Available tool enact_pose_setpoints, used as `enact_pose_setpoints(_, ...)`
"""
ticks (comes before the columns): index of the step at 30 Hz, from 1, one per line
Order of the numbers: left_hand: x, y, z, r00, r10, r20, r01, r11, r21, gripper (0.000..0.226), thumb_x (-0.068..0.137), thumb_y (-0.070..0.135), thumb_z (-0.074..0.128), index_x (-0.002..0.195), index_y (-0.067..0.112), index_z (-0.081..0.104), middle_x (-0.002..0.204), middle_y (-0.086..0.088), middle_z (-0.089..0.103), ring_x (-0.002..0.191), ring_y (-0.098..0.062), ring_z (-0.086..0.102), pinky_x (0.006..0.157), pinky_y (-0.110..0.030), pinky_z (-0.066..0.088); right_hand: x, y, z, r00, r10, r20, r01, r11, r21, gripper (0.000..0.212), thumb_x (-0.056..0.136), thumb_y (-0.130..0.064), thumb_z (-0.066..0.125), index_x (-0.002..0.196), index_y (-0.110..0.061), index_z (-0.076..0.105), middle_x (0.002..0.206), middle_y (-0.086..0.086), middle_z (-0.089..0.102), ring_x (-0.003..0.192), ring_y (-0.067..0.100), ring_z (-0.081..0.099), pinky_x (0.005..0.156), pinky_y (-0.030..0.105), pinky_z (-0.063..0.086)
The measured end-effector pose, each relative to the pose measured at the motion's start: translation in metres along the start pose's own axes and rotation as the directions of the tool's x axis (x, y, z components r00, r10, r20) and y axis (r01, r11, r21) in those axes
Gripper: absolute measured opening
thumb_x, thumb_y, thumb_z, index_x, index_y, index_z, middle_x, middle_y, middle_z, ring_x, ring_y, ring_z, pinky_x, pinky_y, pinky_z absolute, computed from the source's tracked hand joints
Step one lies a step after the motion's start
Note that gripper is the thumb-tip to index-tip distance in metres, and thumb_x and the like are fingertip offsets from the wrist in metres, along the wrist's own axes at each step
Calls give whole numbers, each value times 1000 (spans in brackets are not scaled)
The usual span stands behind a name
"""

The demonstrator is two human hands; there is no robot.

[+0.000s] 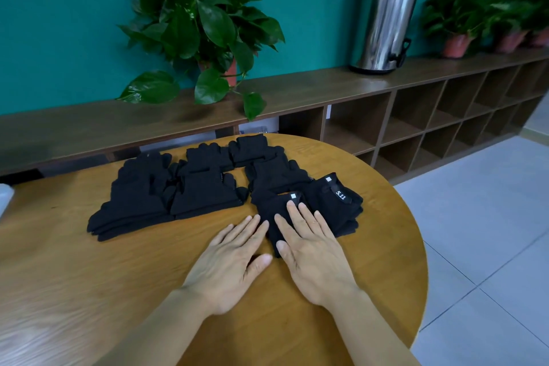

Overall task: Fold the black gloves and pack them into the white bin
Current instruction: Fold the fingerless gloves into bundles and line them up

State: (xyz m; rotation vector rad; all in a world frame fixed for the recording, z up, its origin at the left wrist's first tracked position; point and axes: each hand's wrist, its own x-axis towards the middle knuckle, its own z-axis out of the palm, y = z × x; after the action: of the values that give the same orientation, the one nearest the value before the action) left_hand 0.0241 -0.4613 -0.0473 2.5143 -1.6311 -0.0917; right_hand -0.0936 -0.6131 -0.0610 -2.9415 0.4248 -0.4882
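two hands flat on a round wooden table (89, 276), that's what i see from the head camera. largest first: teal wall (59, 24) behind, then a long brown shelf unit (416, 116) with open cubbies running along it. on its top stand a leafy potted plant (202, 24), a steel urn (386, 21) with a dark lid and a spout low on its right side, and more potted plants (481, 15) far right, blurred. pale tiled floor (490, 217) to the right.

black gloves (208, 187) lie spread across the far half of the table in several flat piles, touching or overlapping. the left piles run long axis near-to-far, fingers pointing away from me toward the shelf, cuffs toward me. i cannot count single gloves; black on black.

folded glove (274, 211) sits at the right near side of the group, long axis roughly near-to-far, tilted a little left, a small white square tag at its far end. just beside it on the right a second folded glove (335, 205), also white-tagged, carries a black tab that reads "5.11".

left hand (231, 261) lies palm down, fingers straight, fingertips at the folded glove's left edge. right hand (309, 246) lies palm down, fingers straight and spread, pressing on top of the same glove. neither grips anything.

white edge (4, 197) of something at the far left border; i cannot tell what it is.
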Motion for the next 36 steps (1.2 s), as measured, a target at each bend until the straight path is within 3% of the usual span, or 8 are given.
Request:
enact_pose_setpoints(3,-7,7,-5,997,-75,-29,73,996,-52,71,90,67,-1,151,35,-17,154,16,-23,138,4,-22,112,-16,-14,-1,-1,0,998,9,-56,-13,997,-74,54,105,-45,20,149,-19,36,156,8,32,146,23,24,114,38,12)
enact_pose_setpoints(7,-26,13,-7,989,-123,-85,116,990,-75,74,87,70,-9,151,34,-15,155,14,-20,139,2,-14,113,-17,-9,-5,-5,-10,992,-20,-124,13,998,-56,54,104,-44,26,147,-14,41,151,8,41,144,22,32,115,39,17)
enact_pose_setpoints(11,-57,20,-19,994,-77,-83,72,995,-69,68,93,60,3,153,31,-11,153,14,-21,142,-1,-18,106,-12,-19,-18,-14,-21,981,-108,-158,95,991,-89,51,97,-42,41,135,-11,57,137,9,57,133,21,48,116,36,30)
enact_pose_setpoints(17,-117,2,-41,982,-141,-126,136,990,-49,69,93,60,3,154,29,-8,155,12,-19,142,-1,-19,116,-20,-11,-23,-64,-39,974,-171,-152,158,983,-96,53,92,-43,43,129,-12,62,126,7,66,122,19,59,109,39,41)
enact_pose_setpoints(20,-151,-16,-55,967,-189,-172,183,982,-51,70,94,61,5,155,28,-5,154,12,-18,144,-2,-14,122,-28,-1,-23,-99,-48,952,-236,-195,222,971,-90,46,88,-38,60,125,-11,65,117,6,70,114,19,64,106,37,42)
enact_pose_setpoints(24,-204,-35,-75,937,-254,-241,247,967,-58,71,94,59,9,156,25,1,154,13,-12,141,2,-11,115,-16,-9,-21,-157,-52,913,-326,-244,320,945,-64,44,84,-34,66,121,-10,67,108,6,73,105,20,68,98,38,50)
enact_pose_setpoints(30,-294,-73,-77,881,-367,-299,364,929,-68,78,93,63,4,155,18,21,162,3,15,149,-6,6,115,-15,-4,-28,-251,-36,840,-484,-243,490,871,-39,44,79,-31,76,119,-13,69,106,2,74,103,17,69,94,37,51)
enact_pose_setpoints(36,-371,-119,-74,775,-522,-355,498,851,-166,106,76,79,-17,153,21,26,153,17,9,140,7,-2,109,-6,-11,-23,-312,-12,787,-586,-191,593,805,-27,47,70,-34,85,112,-17,73,101,-3,75,97,11,71,91,31,52)
